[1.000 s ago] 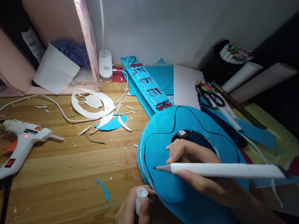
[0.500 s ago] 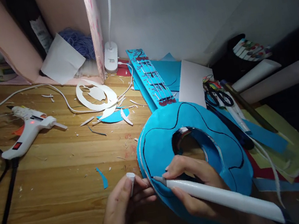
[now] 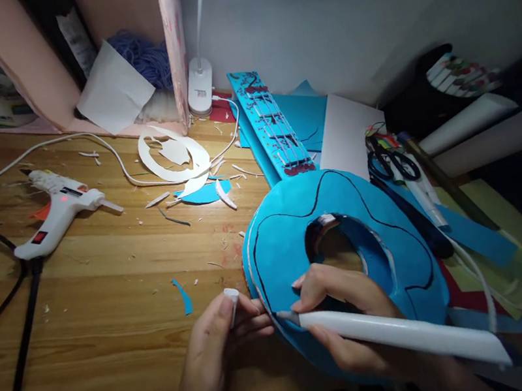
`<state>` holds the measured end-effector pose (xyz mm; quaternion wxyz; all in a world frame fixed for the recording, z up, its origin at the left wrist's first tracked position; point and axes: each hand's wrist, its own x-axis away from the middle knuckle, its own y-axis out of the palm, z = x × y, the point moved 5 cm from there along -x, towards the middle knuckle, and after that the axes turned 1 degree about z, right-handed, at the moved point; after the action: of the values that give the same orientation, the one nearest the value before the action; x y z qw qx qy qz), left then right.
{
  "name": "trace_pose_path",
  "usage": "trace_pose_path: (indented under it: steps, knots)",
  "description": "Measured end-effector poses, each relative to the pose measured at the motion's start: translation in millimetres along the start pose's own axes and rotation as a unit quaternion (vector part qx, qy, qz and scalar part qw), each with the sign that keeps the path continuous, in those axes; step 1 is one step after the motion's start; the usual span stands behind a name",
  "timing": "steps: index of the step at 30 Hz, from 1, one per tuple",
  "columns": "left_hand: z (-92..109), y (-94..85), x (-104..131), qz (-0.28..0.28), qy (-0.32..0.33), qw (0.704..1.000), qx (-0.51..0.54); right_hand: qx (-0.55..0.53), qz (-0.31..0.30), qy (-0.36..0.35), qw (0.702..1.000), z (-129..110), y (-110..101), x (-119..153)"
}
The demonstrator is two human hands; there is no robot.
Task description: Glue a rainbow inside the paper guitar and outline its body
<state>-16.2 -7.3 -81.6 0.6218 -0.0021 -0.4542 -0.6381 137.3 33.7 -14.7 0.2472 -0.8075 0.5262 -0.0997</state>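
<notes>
- Lower center of frame: left hand (image 3: pixel 214 335) partly open, thumb pinching white marker cap (image 3: pixel 231 297) against index finger; other fingers loosely extended, tips at the guitar body's left edge.
- Right of that: right hand (image 3: pixel 351 300) closed in a pen grip on white marker (image 3: pixel 391 328), thumb below, index above, gray tip at lower left of the body face.
- Center to lower right: blue guitar body (image 3: pixel 283 245), round hole in middle, wavy black line around face; patterned blue neck (image 3: pixel 274 124) runs toward top center.
- Left side: white glue gun (image 3: pixel 58 211) on wooden table (image 3: pixel 115 337), red light showing.
- Right side: black-handled scissors (image 3: pixel 392 165) near the body.
- Upper center-left: white paper cutout (image 3: pixel 151 163) among scraps.
</notes>
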Motion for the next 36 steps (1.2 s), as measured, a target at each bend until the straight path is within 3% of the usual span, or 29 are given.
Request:
trace_pose_path:
  steps: [31,36]
  knots:
    - [3.1,1.3,1.8,0.017,0.008,0.999,-0.028,-0.016,-0.041,0.007,0.999,-3.3,-5.5,-1.3]
    - [3.3,2.7,-1.9,0.019,0.007,0.999,-0.035,-0.039,-0.037,-0.02,0.998,0.7,-4.8,3.6]
